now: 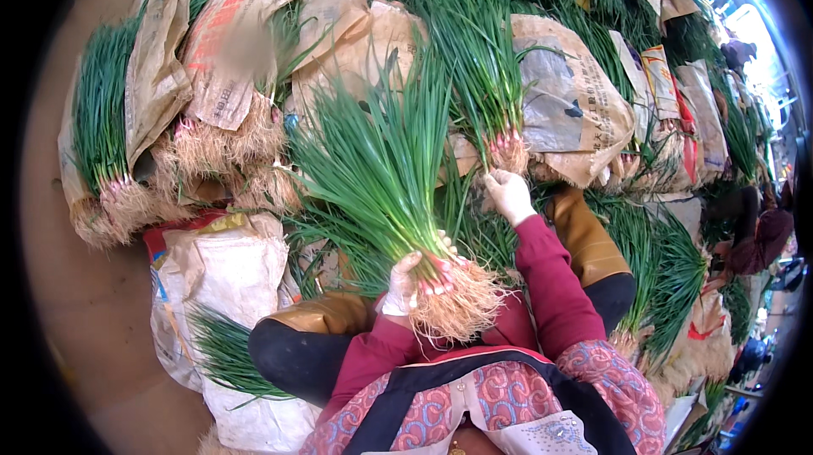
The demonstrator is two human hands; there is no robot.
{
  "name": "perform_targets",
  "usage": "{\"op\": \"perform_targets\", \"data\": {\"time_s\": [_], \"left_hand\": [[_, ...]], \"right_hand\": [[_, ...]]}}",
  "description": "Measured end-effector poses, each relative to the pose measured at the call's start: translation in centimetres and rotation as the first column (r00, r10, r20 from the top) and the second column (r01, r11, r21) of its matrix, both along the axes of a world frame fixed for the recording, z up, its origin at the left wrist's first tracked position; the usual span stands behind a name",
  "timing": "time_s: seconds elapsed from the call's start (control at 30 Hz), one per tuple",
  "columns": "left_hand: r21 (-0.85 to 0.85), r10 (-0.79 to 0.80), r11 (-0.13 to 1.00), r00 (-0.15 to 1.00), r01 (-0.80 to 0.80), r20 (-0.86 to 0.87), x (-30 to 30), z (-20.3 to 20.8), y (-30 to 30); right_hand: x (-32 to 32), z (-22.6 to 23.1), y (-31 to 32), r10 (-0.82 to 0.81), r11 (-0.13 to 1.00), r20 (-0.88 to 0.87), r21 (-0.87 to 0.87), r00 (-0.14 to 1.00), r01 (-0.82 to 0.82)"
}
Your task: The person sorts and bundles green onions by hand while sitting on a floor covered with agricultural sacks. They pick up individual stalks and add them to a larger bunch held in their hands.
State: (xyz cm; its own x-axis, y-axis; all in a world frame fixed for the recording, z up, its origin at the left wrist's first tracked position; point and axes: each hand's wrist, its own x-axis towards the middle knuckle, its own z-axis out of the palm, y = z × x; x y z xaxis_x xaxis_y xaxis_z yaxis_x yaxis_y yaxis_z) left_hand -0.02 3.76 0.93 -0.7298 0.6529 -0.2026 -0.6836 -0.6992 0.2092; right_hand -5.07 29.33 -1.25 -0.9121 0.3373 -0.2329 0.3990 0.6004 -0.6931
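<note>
Two gloved hands work over a crowded spread of green onions, with brown floor (93, 319) showing at eight o'clock and bright light at two. At the centre, the left hand (400, 285) is clamped around a large bunch of green onions (381, 175), its leaves fanning toward eleven and its roots toward five. At one o'clock, the right hand (510, 197) has fingers together beside the roots of a smaller bunch (495, 91); whether they pinch anything, I cannot tell. Toward ten, tan sacks (157, 74) wrap more onions, roots poking out. One sack (229, 40) bears red print; another (593, 112), toward two, has dark characters. A white sack (241, 256) lies toward eight.
</note>
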Motion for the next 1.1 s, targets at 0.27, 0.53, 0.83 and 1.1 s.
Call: {"op": "perform_targets", "data": {"time_s": [0.27,0.53,0.83,1.1], "left_hand": [[-0.046,-0.098,0.994,0.995,0.098,0.01,0.3,0.1,-0.1],[-0.193,-0.119,0.974,0.993,0.121,0.023,0.4,2.2,-0.4],[-0.001,-0.078,0.997,0.996,0.078,0.047,0.5,0.4,-0.9],[-0.016,0.003,1.0,1.0,-0.003,0.03,0.2,1.7,0.4]], "right_hand": [[9.4,6.9,-6.2,0.295,0.626,0.039,-0.763,0.955,-0.162],[3.6,6.5,-7.7,0.216,0.714,0.115,-0.696,0.969,-0.076],[8.3,-0.2,-9.6,0.09,0.55,0.231,-0.822,0.969,0.145],[-3.0,0.9,-1.2,-0.038,0.971,-0.223,0.222,0.974,0.089]]}}
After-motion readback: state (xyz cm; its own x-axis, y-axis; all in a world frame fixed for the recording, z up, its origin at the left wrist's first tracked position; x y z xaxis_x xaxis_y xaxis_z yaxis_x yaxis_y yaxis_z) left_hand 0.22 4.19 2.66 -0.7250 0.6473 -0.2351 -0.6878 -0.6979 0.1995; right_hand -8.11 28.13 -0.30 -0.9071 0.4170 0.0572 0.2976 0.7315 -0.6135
